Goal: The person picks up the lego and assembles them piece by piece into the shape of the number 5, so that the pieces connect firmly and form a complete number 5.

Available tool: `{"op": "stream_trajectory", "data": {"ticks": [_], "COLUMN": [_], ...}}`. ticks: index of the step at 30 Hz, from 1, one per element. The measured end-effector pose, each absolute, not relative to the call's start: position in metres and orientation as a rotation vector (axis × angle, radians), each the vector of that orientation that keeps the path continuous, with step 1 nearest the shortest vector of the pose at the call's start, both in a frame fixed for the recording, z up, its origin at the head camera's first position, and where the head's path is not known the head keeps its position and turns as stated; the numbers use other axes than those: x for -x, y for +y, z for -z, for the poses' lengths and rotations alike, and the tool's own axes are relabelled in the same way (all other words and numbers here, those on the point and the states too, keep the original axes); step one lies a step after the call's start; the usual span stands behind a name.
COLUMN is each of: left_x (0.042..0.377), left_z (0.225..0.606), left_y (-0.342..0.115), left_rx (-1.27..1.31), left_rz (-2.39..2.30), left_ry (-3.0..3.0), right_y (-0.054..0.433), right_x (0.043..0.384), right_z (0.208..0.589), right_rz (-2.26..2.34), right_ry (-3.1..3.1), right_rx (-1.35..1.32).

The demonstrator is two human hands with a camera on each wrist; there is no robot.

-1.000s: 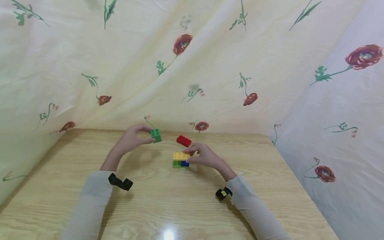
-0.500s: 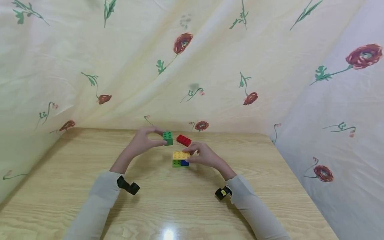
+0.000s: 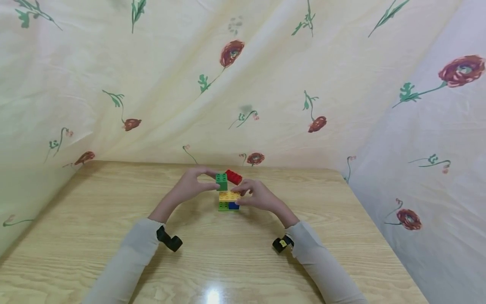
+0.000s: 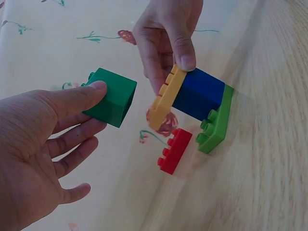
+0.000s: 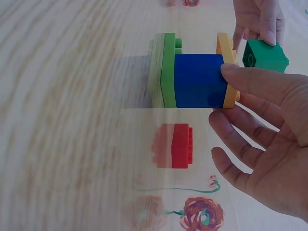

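My left hand [image 3: 188, 185] pinches a dark green building block [image 4: 113, 96] between thumb and fingers, just above the left end of a small stack. The stack has a light green brick [image 5: 168, 72] at the bottom on the table, a blue block [image 5: 199, 81] on its right half, and a yellow brick [image 3: 225, 196] on top, its left end overhanging a gap. With thumb and fingers, my right hand [image 3: 260, 196] grips the right end of the yellow brick. In the right wrist view the green block's hollow underside faces the yellow studs.
Behind the stack, a red brick [image 3: 233, 177] lies on the wooden table [image 3: 235, 261]. A flower-printed cloth [image 3: 171, 84] hangs along the table's back edge and at the sides. Each wrist wears a black camera band.
My left hand has carried the green block rightward and slightly nearer, from left of the stack to above its left end. The right hand stays on the yellow brick.
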State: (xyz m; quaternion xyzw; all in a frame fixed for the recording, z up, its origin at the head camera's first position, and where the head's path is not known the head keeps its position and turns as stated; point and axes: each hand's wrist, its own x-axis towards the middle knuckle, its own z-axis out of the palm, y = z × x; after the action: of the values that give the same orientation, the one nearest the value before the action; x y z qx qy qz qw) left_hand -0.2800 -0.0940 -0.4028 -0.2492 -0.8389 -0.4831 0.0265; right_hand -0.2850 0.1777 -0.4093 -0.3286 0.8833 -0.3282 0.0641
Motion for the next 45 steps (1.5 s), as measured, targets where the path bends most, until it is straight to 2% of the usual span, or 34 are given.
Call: {"op": "stream_trajectory", "data": {"ticks": [27,45], "left_x": [0.28,0.28], "left_z": [0.409,0.411], "left_y": [-0.084,-0.083], "left_rx": [0.839,0.856], "left_rz": [1.407,1.419], "left_ry": [-2.642,-2.67], "right_y": [0.176,0.179], "right_x": [0.287,0.286], "right_z": [0.409,0.411], "right_rz": [1.028,1.03], "right_ry": [2.64,2.652], "right_rx": [0.944,1.019]}}
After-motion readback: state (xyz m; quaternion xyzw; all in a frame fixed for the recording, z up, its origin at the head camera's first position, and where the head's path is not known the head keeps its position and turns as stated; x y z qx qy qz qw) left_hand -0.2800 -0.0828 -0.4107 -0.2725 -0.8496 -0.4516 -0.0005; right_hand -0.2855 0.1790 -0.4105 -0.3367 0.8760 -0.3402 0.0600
